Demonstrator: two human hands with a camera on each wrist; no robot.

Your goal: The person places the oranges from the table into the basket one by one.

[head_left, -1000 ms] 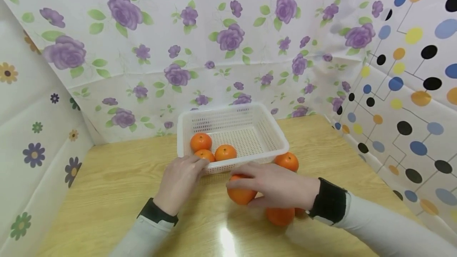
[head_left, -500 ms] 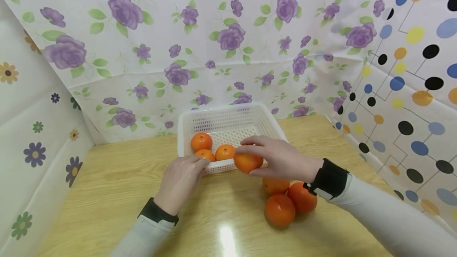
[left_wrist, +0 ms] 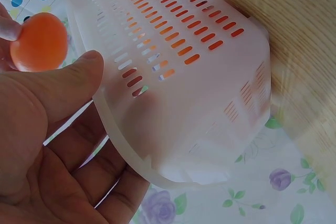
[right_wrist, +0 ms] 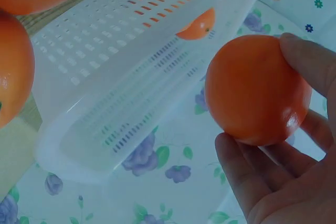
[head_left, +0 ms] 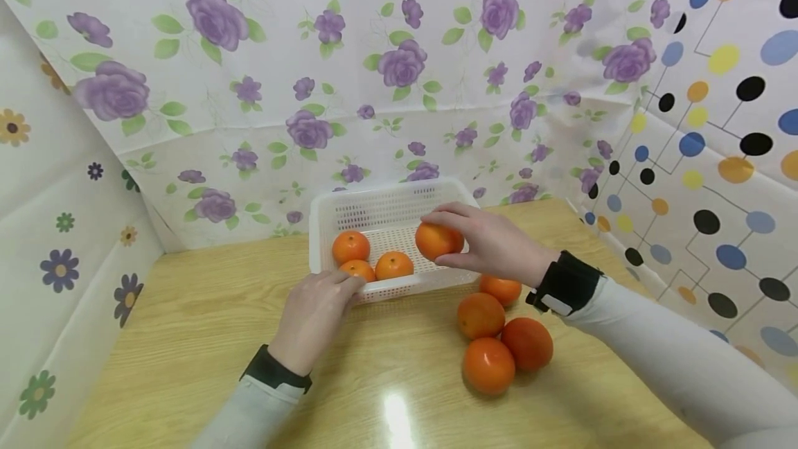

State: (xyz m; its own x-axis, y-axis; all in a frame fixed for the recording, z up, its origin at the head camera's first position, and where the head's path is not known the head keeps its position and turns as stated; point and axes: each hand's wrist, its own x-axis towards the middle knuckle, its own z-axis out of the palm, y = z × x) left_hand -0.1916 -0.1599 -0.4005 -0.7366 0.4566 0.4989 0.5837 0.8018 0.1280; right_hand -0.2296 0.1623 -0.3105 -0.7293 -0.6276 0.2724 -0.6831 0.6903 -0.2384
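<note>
A white perforated plastic basket [head_left: 393, 203] stands on the table with 3 oranges [head_left: 351, 247] at its left end. My left hand [head_left: 314, 317] grips the front rim near the left corner. In the left wrist view, its thumb [left_wrist: 79, 74] lies on the outer side of the rim and the fingers reach behind it. My right hand [head_left: 499, 241] holds another orange [head_left: 436, 241] above the right part of the basket. Thumb and fingertips sit around this fruit in the right wrist view, where the held orange [right_wrist: 257, 90] is off the basket.
Several oranges [head_left: 489, 366] lie grouped on the wooden table [head_left: 206, 338], right of centre, under and in front of my right forearm. The farthest loose orange [head_left: 501, 289] is close to the basket's front right corner. A flowered cloth [head_left: 262, 89] hangs behind the basket.
My right hand has carried its orange from in front of the basket up and over the rim to above the interior. My left hand has kept its place on the rim.
</note>
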